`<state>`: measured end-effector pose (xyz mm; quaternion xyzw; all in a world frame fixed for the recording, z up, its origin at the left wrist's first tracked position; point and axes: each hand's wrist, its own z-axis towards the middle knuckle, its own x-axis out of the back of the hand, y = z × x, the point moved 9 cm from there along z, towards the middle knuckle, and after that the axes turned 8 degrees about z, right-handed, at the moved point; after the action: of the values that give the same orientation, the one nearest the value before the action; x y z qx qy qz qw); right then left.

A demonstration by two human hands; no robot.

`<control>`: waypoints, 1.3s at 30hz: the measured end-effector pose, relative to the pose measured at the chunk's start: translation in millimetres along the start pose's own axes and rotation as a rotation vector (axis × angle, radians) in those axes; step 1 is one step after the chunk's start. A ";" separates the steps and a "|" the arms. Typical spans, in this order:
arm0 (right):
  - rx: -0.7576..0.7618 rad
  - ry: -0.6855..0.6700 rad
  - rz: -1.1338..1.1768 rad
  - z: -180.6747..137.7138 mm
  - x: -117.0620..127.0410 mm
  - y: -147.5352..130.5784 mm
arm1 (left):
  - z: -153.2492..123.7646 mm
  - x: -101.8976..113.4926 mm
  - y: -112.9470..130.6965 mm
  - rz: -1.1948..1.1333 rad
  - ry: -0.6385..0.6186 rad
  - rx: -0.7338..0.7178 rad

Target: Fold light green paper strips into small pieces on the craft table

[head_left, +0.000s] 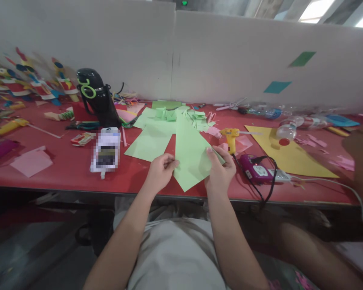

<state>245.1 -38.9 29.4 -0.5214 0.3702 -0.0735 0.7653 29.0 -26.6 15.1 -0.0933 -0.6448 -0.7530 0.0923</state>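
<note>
Between my two hands is a light green sheet of paper (190, 157), tilted with one corner pointing towards me over the table's front edge. My left hand (162, 171) pinches its left edge near the bottom. On the opposite side, my right hand (220, 167) grips the right edge, thumb on top and fingers mostly behind. Another green sheet (151, 141) lies flat on the table just beyond my left hand. Small cut and folded green paper pieces (196, 119) are heaped behind the held sheet, partly hidden by it.
A yellow glue gun (230, 139) and a purple power strip (257, 169) with cables sit right of my right hand. A phone (105, 149) and black bottle (97, 96) stand left. A yellow sheet (299, 157) lies under plastic bottles. Another person's arm (359, 161) reaches in at right.
</note>
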 end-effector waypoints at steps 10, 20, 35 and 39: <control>-0.037 -0.081 0.081 2.1 -5.4 5.1 | 2.1 15.2 7.4 0.091 0.121 -0.056; 0.160 -0.384 -0.209 2.8 -25.0 -15.7 | 5.9 64.5 19.4 0.403 0.222 -0.118; 0.651 -1.339 -1.356 -56.1 -152.9 -48.0 | 7.5 33.5 92.1 0.763 0.013 -0.440; 0.564 -1.348 -1.318 -44.1 -153.3 -46.7 | 10.2 39.4 97.6 0.723 0.049 -0.472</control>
<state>119.9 -16.1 136.2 -0.3543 -0.5397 -0.2586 0.7186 16.5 -32.1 120.0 -0.3138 -0.3781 -0.8011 0.3416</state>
